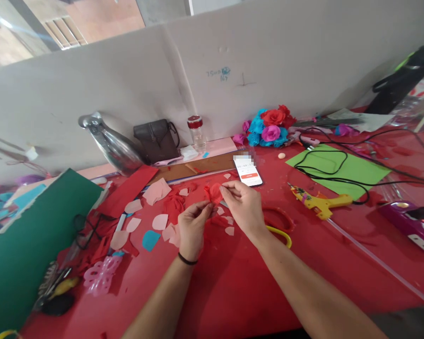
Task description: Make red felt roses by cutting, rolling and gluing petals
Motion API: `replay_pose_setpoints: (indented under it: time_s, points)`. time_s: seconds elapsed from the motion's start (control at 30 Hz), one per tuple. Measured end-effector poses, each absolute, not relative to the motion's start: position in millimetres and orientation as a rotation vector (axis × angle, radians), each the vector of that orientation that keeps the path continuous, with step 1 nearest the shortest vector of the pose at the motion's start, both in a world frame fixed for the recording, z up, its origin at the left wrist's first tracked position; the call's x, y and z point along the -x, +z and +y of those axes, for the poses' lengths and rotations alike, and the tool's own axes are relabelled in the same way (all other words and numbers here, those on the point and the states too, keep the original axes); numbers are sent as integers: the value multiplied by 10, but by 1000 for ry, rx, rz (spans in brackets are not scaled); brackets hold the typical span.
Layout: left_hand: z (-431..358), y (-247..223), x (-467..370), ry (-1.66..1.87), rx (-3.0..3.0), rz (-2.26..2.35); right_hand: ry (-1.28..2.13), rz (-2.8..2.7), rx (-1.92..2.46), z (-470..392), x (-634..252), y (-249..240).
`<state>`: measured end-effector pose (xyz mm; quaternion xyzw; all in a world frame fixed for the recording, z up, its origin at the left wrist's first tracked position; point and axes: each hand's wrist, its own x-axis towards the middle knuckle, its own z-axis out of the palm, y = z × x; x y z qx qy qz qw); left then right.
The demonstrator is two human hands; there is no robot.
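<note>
My left hand (192,225) pinches a small rolled red paper piece (207,192) between thumb and fingertips, over the middle of the red table. Close beside it, my right hand (243,207) is closed on a rounded red paper petal (216,192), which meets the rolled piece. Pale pink paper petals (160,221) and a blue paper petal (151,240) lie scattered left of my hands. Just behind them is a heap of red paper pieces (175,203). Scissors with red and yellow handles (281,235) lie partly hidden by my right forearm.
A yellow hot glue gun (321,203) with a long glue stick lies at right, near a purple power strip (408,225). Behind are a phone (248,169), paper flowers (272,127), a glass bottle (197,134) and a metal flask (109,143). A green board (49,235) stands left.
</note>
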<state>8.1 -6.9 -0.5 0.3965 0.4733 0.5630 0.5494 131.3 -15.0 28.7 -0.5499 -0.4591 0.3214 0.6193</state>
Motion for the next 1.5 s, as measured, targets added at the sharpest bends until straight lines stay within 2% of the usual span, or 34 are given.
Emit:
replay_pose_setpoints:
  time_s: [1.27, 1.5]
  points:
    - [-106, 68, -105, 1301, -1048, 1224, 771, -1078, 1208, -231, -1251, 367]
    - [-105, 63, -95, 1335, -1025, 1207, 961, -957, 1211, -189, -1296, 327]
